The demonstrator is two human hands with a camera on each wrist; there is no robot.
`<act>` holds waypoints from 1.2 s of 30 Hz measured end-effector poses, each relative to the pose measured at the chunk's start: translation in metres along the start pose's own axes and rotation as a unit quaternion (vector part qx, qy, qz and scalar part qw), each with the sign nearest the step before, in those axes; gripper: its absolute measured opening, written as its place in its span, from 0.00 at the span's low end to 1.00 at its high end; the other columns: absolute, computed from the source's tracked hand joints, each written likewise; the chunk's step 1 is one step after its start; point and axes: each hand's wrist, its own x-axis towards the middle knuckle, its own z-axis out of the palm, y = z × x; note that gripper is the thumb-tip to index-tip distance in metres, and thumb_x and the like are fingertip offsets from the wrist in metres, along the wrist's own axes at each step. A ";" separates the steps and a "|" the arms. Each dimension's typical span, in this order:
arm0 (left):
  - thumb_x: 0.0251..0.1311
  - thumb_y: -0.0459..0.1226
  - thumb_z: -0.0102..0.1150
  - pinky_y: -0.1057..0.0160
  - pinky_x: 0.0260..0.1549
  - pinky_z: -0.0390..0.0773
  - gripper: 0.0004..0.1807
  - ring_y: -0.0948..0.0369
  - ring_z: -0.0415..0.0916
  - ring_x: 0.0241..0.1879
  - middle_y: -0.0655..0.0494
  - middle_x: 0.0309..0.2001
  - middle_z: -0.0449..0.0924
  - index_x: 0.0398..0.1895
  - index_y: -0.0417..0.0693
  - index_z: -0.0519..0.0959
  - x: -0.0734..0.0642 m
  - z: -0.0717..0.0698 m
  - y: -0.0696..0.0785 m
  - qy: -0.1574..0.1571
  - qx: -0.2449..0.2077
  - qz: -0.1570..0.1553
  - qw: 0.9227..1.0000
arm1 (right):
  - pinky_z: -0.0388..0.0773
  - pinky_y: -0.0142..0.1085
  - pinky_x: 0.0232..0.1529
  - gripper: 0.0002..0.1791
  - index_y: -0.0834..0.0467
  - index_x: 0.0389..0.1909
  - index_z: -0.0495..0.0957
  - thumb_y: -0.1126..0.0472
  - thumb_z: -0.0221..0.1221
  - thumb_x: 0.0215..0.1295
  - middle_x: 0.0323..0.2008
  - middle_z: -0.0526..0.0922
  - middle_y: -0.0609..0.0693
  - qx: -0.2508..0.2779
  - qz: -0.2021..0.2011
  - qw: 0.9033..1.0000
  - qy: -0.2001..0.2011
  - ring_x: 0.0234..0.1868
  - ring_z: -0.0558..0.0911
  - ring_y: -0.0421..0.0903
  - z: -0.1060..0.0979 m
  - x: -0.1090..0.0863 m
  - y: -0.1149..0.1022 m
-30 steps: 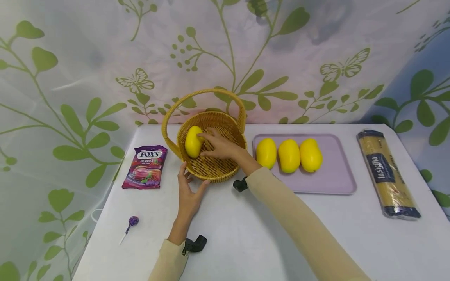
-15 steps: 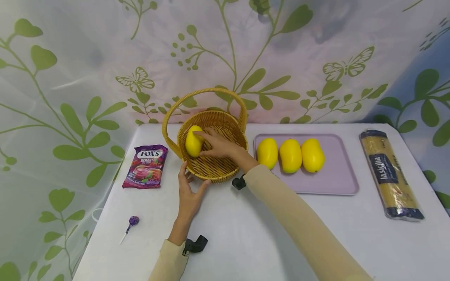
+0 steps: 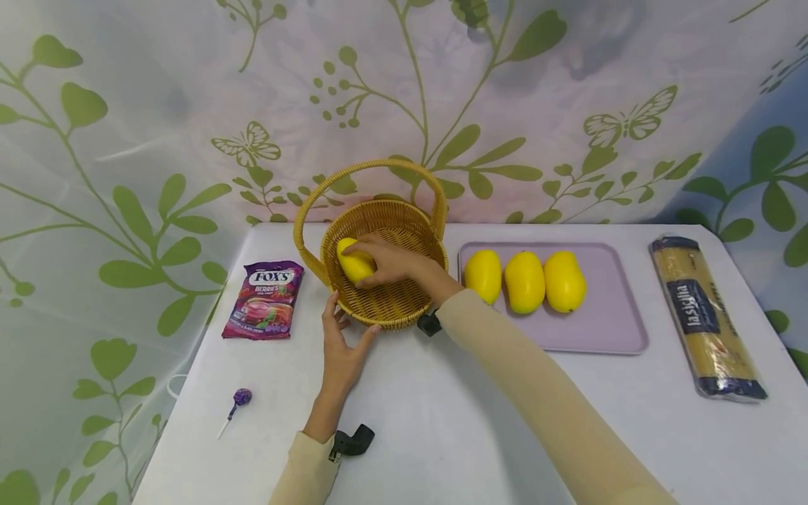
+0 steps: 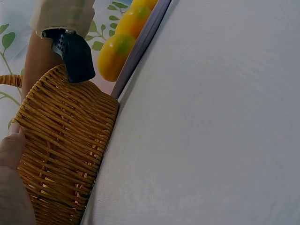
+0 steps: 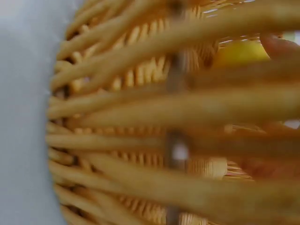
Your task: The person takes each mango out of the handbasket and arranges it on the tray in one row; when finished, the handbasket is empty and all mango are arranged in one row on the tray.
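Observation:
A yellow mango (image 3: 353,265) lies inside a round wicker basket (image 3: 398,315) with a tall arched handle. My right hand (image 3: 393,262) reaches over the basket's front right rim and grips that mango, thumb and fingers round its right side. At the basket's near left side, my left hand (image 3: 343,356) holds the wall, fingers on the left and thumb toward the front. The left wrist view shows the thumb (image 4: 13,145) against the woven wall. In the right wrist view, blurred wicker strands mostly cover the mango (image 5: 241,54) and the hand.
Right of the basket, a lilac tray (image 3: 609,315) bears three mangoes (image 3: 524,282) in a row. A pasta packet (image 3: 707,319) lies at the far right. On the left are a purple candy bag (image 3: 264,300) and a lollipop (image 3: 240,398). A patterned curtain hangs behind.
The mango in the basket has turned, its near end swinging right. My right fingers have closed further over it. My left hand keeps its place at the basket.

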 end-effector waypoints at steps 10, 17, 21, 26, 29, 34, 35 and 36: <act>0.57 0.40 0.69 0.50 0.58 0.68 0.51 0.46 0.64 0.66 0.46 0.76 0.50 0.77 0.47 0.46 0.000 0.000 0.004 -0.004 0.002 0.001 1.000 | 0.62 0.51 0.70 0.35 0.46 0.67 0.68 0.54 0.69 0.58 0.75 0.52 0.58 0.003 -0.027 1.000 0.009 0.75 0.56 0.55 -0.001 -0.010 0.001; 0.57 0.40 0.69 0.51 0.60 0.67 0.51 0.47 0.64 0.66 0.46 0.76 0.51 0.77 0.47 0.46 0.000 0.001 0.006 -0.004 -0.005 -0.010 1.000 | 0.63 0.52 0.69 0.34 0.48 0.66 0.70 0.55 0.70 0.57 0.74 0.55 0.57 0.017 -0.034 0.999 0.031 0.74 0.59 0.55 -0.004 -0.022 0.004; 0.58 0.40 0.69 0.49 0.59 0.67 0.51 0.46 0.64 0.66 0.45 0.76 0.50 0.77 0.46 0.46 0.000 0.001 0.004 -0.005 -0.002 -0.002 1.000 | 0.65 0.51 0.68 0.34 0.46 0.65 0.70 0.55 0.70 0.57 0.73 0.56 0.55 0.015 -0.034 0.998 0.042 0.73 0.60 0.54 -0.005 -0.029 0.004; 0.58 0.40 0.69 0.48 0.59 0.67 0.51 0.46 0.64 0.66 0.45 0.76 0.50 0.77 0.47 0.45 -0.001 0.000 0.004 -0.006 -0.002 -0.001 1.000 | 0.65 0.51 0.68 0.33 0.46 0.65 0.71 0.56 0.69 0.57 0.73 0.56 0.54 0.012 -0.036 0.998 0.050 0.72 0.61 0.54 -0.009 -0.039 -0.002; 0.58 0.40 0.68 0.48 0.59 0.67 0.51 0.46 0.64 0.66 0.45 0.76 0.50 0.77 0.48 0.46 -0.001 0.001 0.003 -0.005 0.001 0.001 1.000 | 0.66 0.50 0.67 0.33 0.46 0.65 0.71 0.56 0.69 0.58 0.73 0.56 0.53 0.009 -0.039 0.998 0.055 0.72 0.62 0.54 -0.010 -0.044 -0.005; 0.58 0.39 0.68 0.46 0.59 0.67 0.50 0.45 0.64 0.66 0.45 0.76 0.50 0.77 0.47 0.46 -0.002 0.000 0.006 -0.003 -0.003 0.005 1.000 | 0.68 0.50 0.66 0.32 0.47 0.64 0.71 0.57 0.69 0.57 0.72 0.58 0.54 0.004 -0.054 0.996 0.072 0.70 0.64 0.54 -0.013 -0.051 -0.009; 0.58 0.38 0.68 0.46 0.59 0.67 0.50 0.45 0.64 0.66 0.45 0.76 0.50 0.77 0.48 0.46 -0.002 -0.001 0.006 -0.003 -0.004 0.004 1.000 | 0.68 0.50 0.66 0.32 0.48 0.64 0.72 0.58 0.69 0.57 0.72 0.58 0.55 0.003 -0.059 0.995 0.075 0.70 0.64 0.54 -0.014 -0.053 -0.010; 0.58 0.38 0.68 0.46 0.59 0.67 0.50 0.45 0.64 0.66 0.45 0.76 0.50 0.77 0.48 0.46 -0.002 0.000 0.007 -0.002 -0.003 0.003 1.000 | 0.68 0.50 0.66 0.32 0.48 0.64 0.72 0.58 0.69 0.57 0.72 0.58 0.55 0.001 -0.062 0.995 0.077 0.71 0.64 0.54 -0.014 -0.054 -0.010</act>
